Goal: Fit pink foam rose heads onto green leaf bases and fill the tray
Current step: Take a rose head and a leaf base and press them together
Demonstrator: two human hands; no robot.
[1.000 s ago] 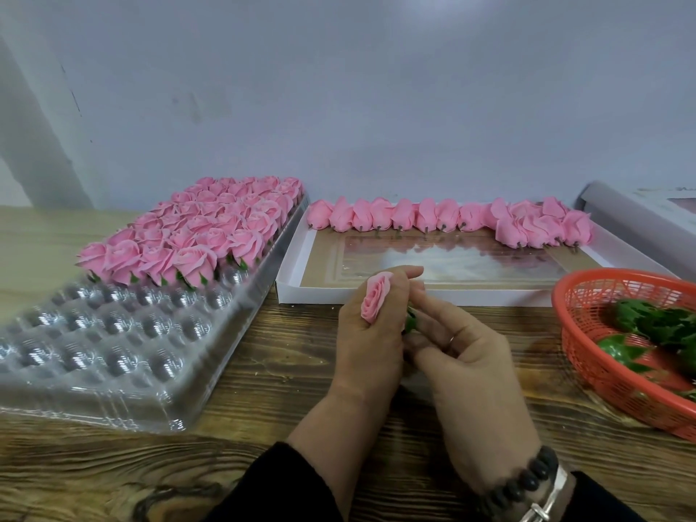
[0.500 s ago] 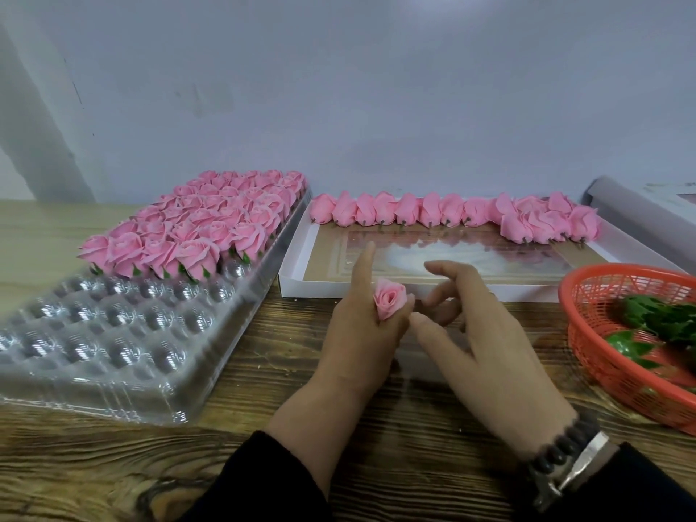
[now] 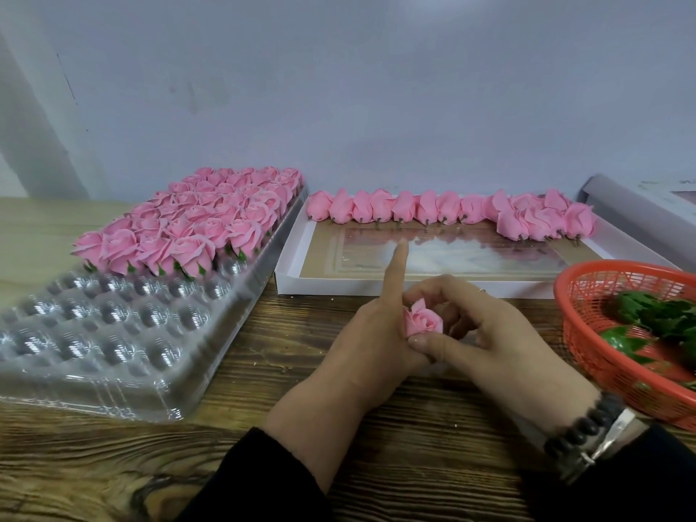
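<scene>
Left hand (image 3: 371, 333) curled round a pink foam rose head (image 3: 422, 321), index finger sticking straight up, rose pinched low between the two hands above the bench (image 3: 263, 446). Right hand (image 3: 486, 333) closed on the same rose from the other side, thumb pressed under the bloom, fingers bent over its far side; bead bracelet and metal watch band on that wrist. Leaf base under the rose hidden by the fingers, so cannot tell whether fitted. Just right of the hands, orange mesh basket (image 3: 587, 352) holding green leaf bases (image 3: 655, 318). Behind the hands, shallow white box (image 3: 301, 284) with a row of loose pink rose heads (image 3: 433, 211) lying along its far edge, bunched thicker at the right end. To the left, clear plastic tray (image 3: 113, 333), far rows filled with finished roses (image 3: 196, 227) standing on green bases, near rows of cups bare.
</scene>
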